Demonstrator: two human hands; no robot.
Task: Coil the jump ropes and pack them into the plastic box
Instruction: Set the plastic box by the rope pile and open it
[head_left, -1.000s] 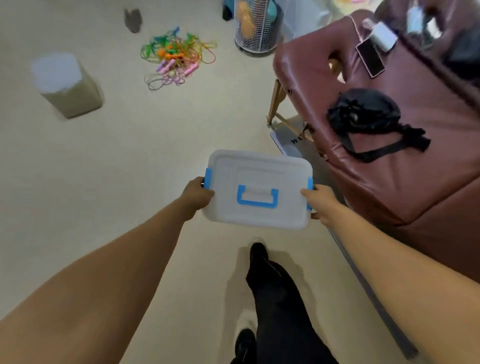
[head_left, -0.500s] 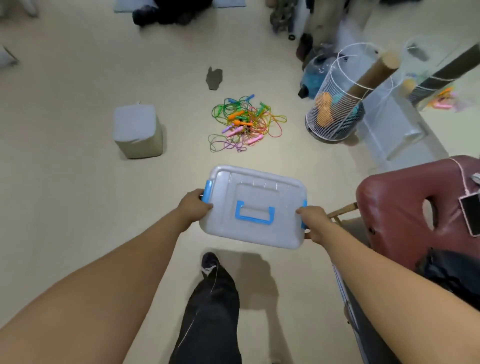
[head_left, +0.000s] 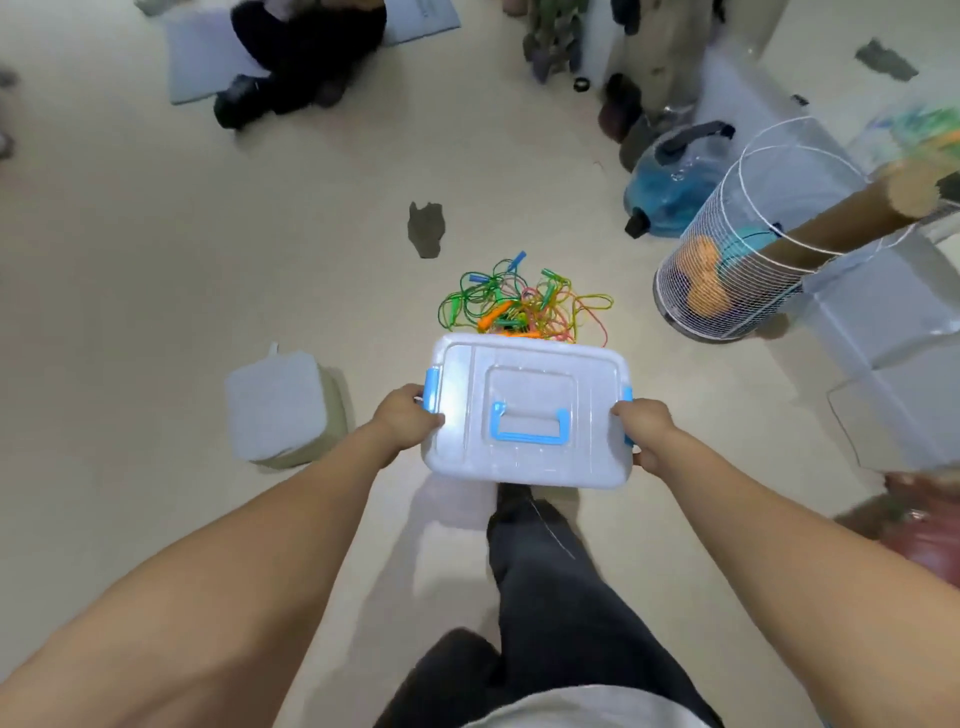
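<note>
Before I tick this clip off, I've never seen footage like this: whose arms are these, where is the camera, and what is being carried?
There is no machine here. The camera sits on a person's head, looking forward and down, so the two bare arms reaching into view are that person's own. The left hand and right hand each grip one short end of a whitish plastic box, held above the floor. Its lid is on, with a blue handle on top and blue clips at the sides. Just beyond the box, a tangled heap of colourful jump ropes lies on the floor, not yet coiled. Nearby stand a small block-shaped cushion, left of the box, and a white wire basket to the right. The dark trouser leg below belongs to the wearer.
</note>
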